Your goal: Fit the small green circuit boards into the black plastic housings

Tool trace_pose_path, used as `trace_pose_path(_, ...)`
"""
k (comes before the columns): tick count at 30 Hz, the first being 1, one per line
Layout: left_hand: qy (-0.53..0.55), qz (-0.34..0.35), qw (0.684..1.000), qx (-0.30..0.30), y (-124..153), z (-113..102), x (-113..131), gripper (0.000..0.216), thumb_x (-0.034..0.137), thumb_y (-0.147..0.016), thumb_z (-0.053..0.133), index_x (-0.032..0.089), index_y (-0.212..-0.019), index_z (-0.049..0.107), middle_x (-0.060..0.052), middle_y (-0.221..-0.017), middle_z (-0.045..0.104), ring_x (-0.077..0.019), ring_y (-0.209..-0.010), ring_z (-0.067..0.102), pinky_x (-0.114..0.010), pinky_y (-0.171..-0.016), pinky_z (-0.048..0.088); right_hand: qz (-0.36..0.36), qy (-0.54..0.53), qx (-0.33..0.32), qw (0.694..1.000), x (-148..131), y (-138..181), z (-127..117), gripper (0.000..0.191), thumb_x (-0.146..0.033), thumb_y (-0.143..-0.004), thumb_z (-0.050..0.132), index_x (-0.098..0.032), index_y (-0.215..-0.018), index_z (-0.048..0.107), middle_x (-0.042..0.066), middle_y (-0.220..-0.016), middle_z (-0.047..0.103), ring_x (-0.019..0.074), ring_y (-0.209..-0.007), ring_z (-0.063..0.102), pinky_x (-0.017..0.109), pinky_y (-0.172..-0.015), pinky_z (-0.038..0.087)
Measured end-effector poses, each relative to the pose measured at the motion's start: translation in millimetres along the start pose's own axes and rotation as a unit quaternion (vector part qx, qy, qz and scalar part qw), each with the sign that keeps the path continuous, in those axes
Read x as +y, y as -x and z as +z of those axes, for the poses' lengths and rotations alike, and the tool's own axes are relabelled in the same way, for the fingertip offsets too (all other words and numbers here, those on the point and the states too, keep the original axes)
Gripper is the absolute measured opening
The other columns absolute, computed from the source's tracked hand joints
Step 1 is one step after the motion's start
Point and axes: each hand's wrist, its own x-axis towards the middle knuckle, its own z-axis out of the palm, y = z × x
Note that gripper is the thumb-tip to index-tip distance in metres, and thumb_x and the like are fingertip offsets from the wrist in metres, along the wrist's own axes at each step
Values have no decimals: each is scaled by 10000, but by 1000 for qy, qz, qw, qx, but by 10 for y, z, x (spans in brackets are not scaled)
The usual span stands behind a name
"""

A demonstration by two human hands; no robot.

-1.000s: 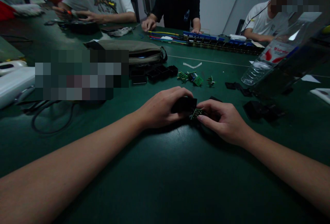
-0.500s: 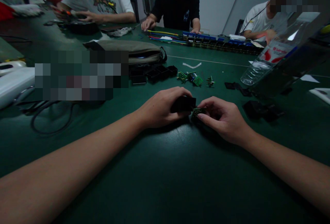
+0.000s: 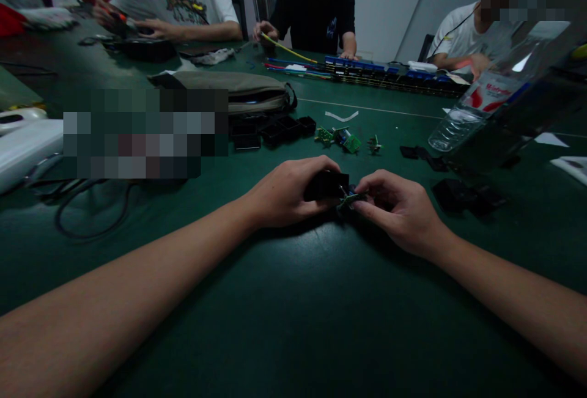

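My left hand is closed around a small black plastic housing just above the green table. My right hand pinches a small green circuit board right beside the housing, its edge at the housing's open side. Both hands rest near the table's middle. More small green circuit boards lie a little farther back. Several empty black housings sit behind my left hand.
A tan pouch lies at the back left, a tilted water bottle at the right, black parts near it. A dark cable loops at the left. Three other people work across the table with coloured wires.
My right hand has tilted the green board and brought it closer against the black housing. A person across the table has lifted a yellow wire.
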Motion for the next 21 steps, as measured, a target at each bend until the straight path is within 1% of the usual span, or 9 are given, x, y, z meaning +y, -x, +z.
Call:
trace_pose_path(9, 5, -16, 1000, 2, 0, 1, -4, 392, 369, -826, 702, 175, -1148, 589, -76, -1041, 726, -201, -903, 699, -295, -746, 522, 11, 3, 5, 1000, 9, 10, -5, 121, -251, -824, 714, -188, -887, 632, -7, -760, 589, 106, -617, 515, 250, -546, 412)
trace_pose_path(14, 7, -18, 1000, 1, -4, -2, -5, 397, 359, -821, 711, 180, -1151, 583, -78, -1057, 724, -202, -918, 699, -298, -754, 529, 22, 0, 11, 1000, 11, 4, 2, 141, -281, -824, 711, -192, -880, 617, 24, -839, 635, 131, -689, 571, 261, -583, 454)
trace_pose_path(21, 5, -21, 1000, 5, -5, -9, 10, 390, 362, -827, 707, 170, -1143, 581, -85, -1044, 720, -198, -899, 691, -303, -746, 529, 13, -4, 23, 1000, 0, -9, 4, 122, -255, -809, 702, -192, -854, 608, 30, -864, 634, 148, -747, 593, 278, -621, 475)
